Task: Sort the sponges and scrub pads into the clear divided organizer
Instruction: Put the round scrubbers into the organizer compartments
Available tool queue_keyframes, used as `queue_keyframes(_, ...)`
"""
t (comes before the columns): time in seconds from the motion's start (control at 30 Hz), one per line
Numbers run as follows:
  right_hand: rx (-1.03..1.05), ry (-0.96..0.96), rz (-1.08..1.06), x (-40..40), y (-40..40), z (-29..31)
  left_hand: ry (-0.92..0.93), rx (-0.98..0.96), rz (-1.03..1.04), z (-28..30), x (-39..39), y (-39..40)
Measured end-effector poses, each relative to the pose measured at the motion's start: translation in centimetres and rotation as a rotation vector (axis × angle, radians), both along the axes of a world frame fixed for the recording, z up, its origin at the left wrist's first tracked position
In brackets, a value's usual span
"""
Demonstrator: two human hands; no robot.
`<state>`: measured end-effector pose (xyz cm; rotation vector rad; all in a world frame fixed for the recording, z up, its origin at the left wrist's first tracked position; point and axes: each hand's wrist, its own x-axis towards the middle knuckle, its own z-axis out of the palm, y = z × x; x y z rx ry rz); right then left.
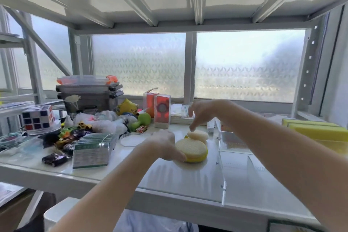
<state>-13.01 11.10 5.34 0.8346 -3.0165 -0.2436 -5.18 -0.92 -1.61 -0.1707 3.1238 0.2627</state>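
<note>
A round yellow sponge with a pale mesh top lies on the white shelf, left of the clear divided organizer. My left hand rests against its left edge, fingers curled onto it. A smaller pale round scrub pad lies just behind it. My right hand hovers above that pad with fingers spread and pointing down, holding nothing. Rectangular yellow sponges stand at the far right behind the organizer.
Clutter fills the left side: a puzzle cube, candy wrappers, a stack of clear cases, a petri dish, a green dumbbell-shaped toy, red boxes and stacked grey bins. A frosted window runs behind.
</note>
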Motion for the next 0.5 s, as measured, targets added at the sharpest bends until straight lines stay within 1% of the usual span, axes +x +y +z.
queue_keyframes(0.17,0.137,0.001,-0.074,-3.9,-2.0,-2.3,-0.014,-0.05,-0.035,-0.8,-1.9,1.7)
queue_keyframes(0.33,0.265,-0.085,-0.183,-5.2,-2.7,-3.6,-0.035,-0.045,-0.076,-1.8,-2.9,3.1)
queue_keyframes(0.5,0.296,-0.14,-0.217,-5.6,-3.1,-3.9,-0.047,-0.017,-0.112,-2.0,-2.9,3.6)
